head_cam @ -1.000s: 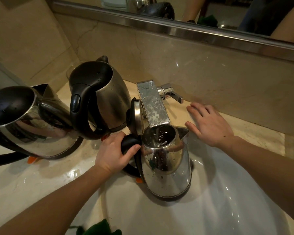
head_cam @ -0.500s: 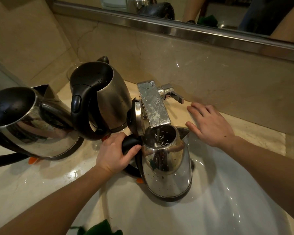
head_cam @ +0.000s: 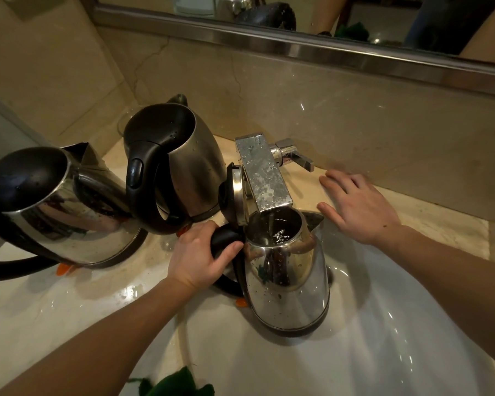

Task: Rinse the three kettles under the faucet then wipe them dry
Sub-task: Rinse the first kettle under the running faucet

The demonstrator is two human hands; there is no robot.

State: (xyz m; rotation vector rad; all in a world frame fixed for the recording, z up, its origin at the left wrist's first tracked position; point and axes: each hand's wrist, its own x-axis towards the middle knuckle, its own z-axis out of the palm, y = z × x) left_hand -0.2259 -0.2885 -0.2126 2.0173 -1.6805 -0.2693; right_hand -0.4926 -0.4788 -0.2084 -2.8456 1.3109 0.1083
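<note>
A shiny steel kettle (head_cam: 286, 284) stands upright in the white sink basin (head_cam: 383, 332), its lid flipped open, right under the square chrome faucet (head_cam: 262, 172). A thin stream of water runs into its mouth. My left hand (head_cam: 200, 255) is closed around its black handle. My right hand (head_cam: 360, 207) lies flat, fingers spread, on the counter just right of the faucet, below the faucet lever (head_cam: 294, 158). A second kettle (head_cam: 180, 164) with a black lid stands on the counter left of the faucet. A third kettle (head_cam: 55, 207) stands at the far left.
A marble counter (head_cam: 40, 310), wet in places, surrounds the basin. A marble backsplash and a mirror with a metal frame (head_cam: 297, 50) rise behind. A green cloth (head_cam: 180, 384) lies at the near edge.
None of the kettles or hands has shifted noticeably; water keeps running into the open kettle.
</note>
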